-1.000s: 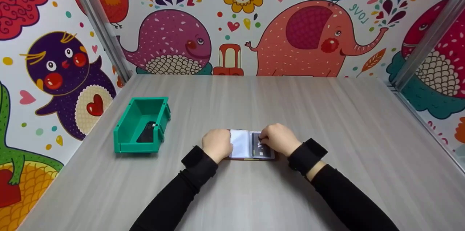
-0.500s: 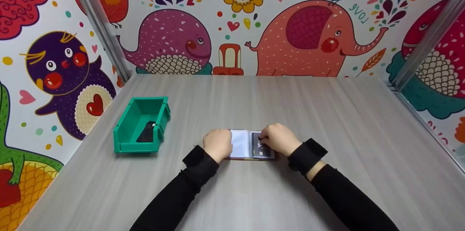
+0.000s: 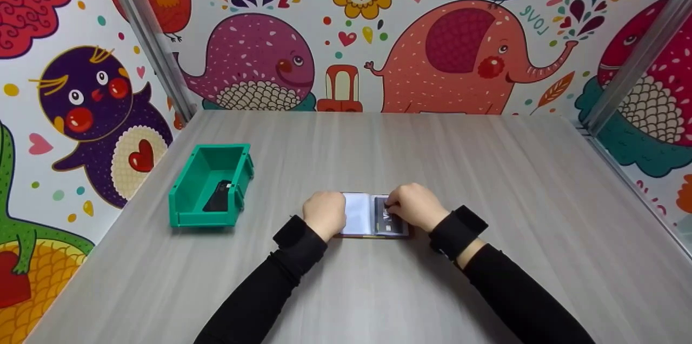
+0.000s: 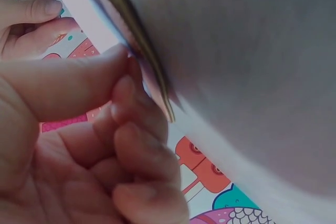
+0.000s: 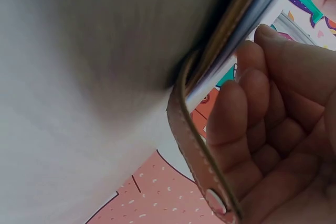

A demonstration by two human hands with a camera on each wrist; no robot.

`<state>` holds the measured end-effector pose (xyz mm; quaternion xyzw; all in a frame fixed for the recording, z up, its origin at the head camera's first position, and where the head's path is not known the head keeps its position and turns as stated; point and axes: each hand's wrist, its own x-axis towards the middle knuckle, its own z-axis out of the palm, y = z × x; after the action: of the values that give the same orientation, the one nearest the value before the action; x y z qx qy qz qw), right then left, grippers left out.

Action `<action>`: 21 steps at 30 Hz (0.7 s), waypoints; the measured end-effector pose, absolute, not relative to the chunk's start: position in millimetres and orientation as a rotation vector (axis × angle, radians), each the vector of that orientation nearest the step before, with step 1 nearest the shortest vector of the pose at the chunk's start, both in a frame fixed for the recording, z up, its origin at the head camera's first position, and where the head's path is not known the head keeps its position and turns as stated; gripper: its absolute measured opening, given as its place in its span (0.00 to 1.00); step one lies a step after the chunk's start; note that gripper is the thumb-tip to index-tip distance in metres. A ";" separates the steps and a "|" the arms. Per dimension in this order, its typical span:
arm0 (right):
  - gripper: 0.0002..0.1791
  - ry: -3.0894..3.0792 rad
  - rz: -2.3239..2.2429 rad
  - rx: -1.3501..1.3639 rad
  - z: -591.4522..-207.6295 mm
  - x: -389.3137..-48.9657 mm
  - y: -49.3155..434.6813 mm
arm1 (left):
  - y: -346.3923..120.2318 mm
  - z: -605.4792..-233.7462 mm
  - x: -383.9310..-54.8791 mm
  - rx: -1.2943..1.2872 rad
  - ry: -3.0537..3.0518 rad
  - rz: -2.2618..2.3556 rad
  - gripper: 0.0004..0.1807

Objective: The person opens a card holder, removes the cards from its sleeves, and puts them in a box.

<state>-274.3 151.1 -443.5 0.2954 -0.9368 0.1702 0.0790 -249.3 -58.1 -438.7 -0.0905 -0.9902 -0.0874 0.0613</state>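
Observation:
An open card holder (image 3: 357, 215) with clear plastic sleeves and a brown cover lies on the table in the head view. My left hand (image 3: 325, 216) pinches its left edge between thumb and fingers; the left wrist view shows the thumb pressed on the sleeves, the other fingers curled. A dark card (image 3: 385, 220) with pale lettering sits in the right-hand sleeve. Over it, my right hand (image 3: 417, 206) pinches at the card with thumb and forefinger, partly covering it. A brown stitched strap (image 5: 195, 150) with a metal snap sticks out beneath that hand in the right wrist view.
A green plastic bin (image 3: 181, 219) stands at the left of the table (image 3: 411, 290), with a black object (image 3: 218, 198) inside. Cartoon-printed walls (image 3: 357, 25) close off the back and sides, with metal posts (image 3: 146, 35) at the corners.
My left hand and wrist have shifted very slightly to the right and up. The right hand, the card and the card holder look nearly unchanged.

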 end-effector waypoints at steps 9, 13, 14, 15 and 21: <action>0.06 -2.778 0.509 0.895 -442.9 -274.9 153.8 | -56.7 -441.2 -248.7 -0.271 -2.963 -0.238 0.06; 0.07 -2.774 0.538 0.867 -442.5 -275.8 157.6 | -56.1 -441.4 -249.3 -0.266 -2.962 -0.231 0.05; 0.07 -2.768 0.544 0.865 -441.9 -275.9 158.8 | -56.1 -441.5 -249.6 -0.267 -2.961 -0.229 0.05; 0.07 -2.763 0.547 0.861 -441.3 -276.0 160.1 | -55.9 -441.4 -249.8 -0.265 -2.964 -0.231 0.05; 0.05 -2.763 0.533 0.840 -437.5 -276.6 167.3 | -55.9 -442.0 -250.3 -0.267 -2.956 -0.237 0.07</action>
<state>-276.6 167.3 -437.5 0.2847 -0.9359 0.1804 0.1024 -250.3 -55.9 -442.0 -0.0894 -0.9894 -0.0795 0.0818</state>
